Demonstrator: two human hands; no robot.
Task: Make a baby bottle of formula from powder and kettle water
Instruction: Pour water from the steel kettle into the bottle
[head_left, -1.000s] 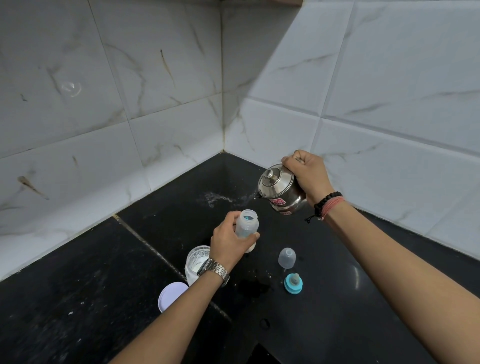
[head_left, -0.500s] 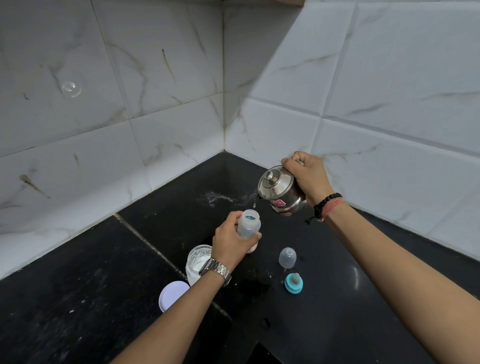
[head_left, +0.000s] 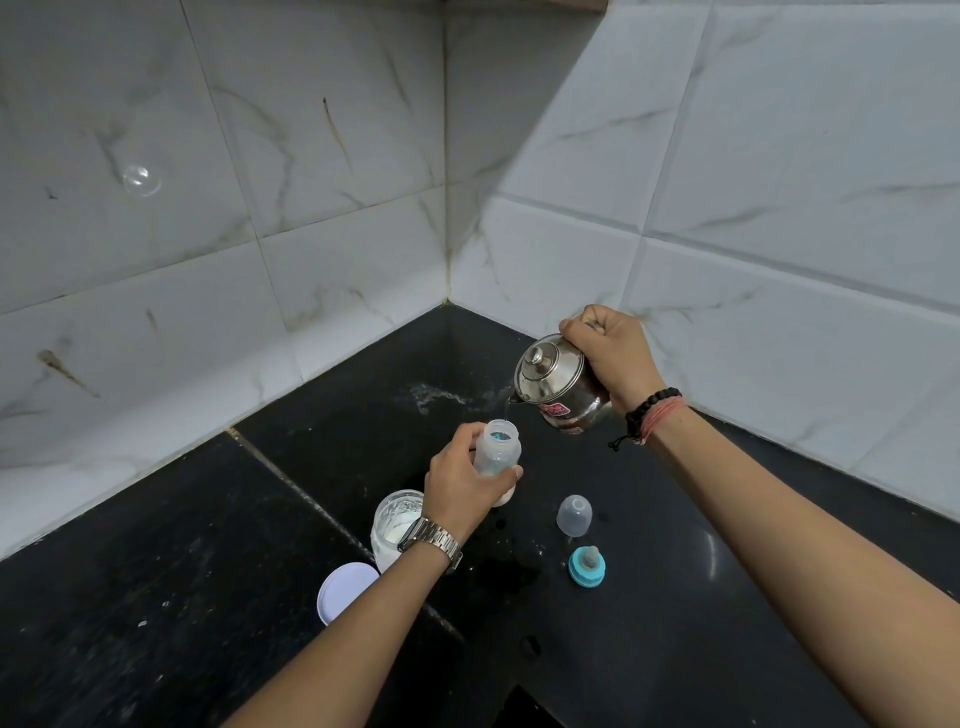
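Black counter (head_left: 156, 597) in tiled corner; left hand (head_left: 462, 483), fingers wrapped round bottle (head_left: 498, 449), holds it upright above counter to steady mouth under spout; right hand (head_left: 610, 356), fist clenched on handle, tips kettle (head_left: 558, 387) so thin stream drops into neck; open powder jar (head_left: 395, 522), its lid (head_left: 345, 590), clear cap (head_left: 574, 514) and teal teat ring (head_left: 587, 566) parked aside, likely for capping later.

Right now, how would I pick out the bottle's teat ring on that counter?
Start at the black counter and find the right forearm. Left of it stands a clear dome cap; the teat ring sits just nearer you, the only turquoise piece there.
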